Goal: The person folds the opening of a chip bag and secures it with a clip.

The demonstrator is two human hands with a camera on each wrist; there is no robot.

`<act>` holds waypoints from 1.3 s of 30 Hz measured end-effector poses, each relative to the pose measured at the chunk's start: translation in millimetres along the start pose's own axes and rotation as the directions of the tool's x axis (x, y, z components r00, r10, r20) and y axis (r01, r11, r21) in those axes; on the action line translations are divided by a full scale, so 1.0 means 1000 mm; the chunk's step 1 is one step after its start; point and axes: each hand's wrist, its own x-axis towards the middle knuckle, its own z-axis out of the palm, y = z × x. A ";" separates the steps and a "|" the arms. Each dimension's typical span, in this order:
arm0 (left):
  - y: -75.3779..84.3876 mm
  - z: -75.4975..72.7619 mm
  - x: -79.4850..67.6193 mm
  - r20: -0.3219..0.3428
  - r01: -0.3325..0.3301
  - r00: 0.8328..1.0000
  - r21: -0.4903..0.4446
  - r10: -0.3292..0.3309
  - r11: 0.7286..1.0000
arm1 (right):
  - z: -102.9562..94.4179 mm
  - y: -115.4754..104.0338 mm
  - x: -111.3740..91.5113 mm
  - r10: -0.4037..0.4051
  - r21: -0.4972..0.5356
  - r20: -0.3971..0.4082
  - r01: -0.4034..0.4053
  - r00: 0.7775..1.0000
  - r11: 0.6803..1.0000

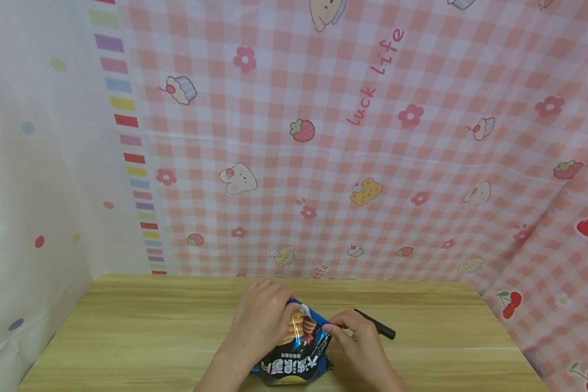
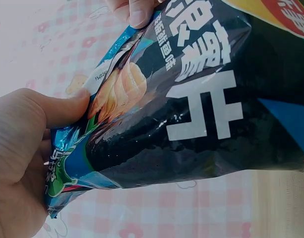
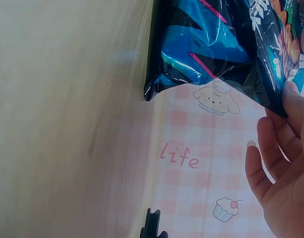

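A black and blue bag of potato chips [image 1: 299,348] stands on the wooden table, its printed front showing chips and white lettering. My left hand [image 1: 264,310] grips the top edge at the left; in the left wrist view its thumb [image 2: 67,106] presses on the blue top seam. At the other top corner, my right hand [image 1: 360,340] pinches the seam between thumb and fingers. In the right wrist view the right hand [image 3: 285,153] has its thumb and index finger at the bag's corner, the other fingers loosely bent. The bag's top looks flat along the seam.
A black pen-like stick [image 1: 376,324] lies on the table [image 1: 446,326] just beyond my right hand. Behind the table hangs a pink checked cloth [image 1: 323,163], with a white spotted cloth [image 1: 34,179] at the left.
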 end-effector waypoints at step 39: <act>-0.005 0.002 0.001 -0.001 -0.068 0.998 0.049 0.069 0.996 | -0.004 0.001 0.001 -0.067 0.040 0.019 0.066 0.998 0.997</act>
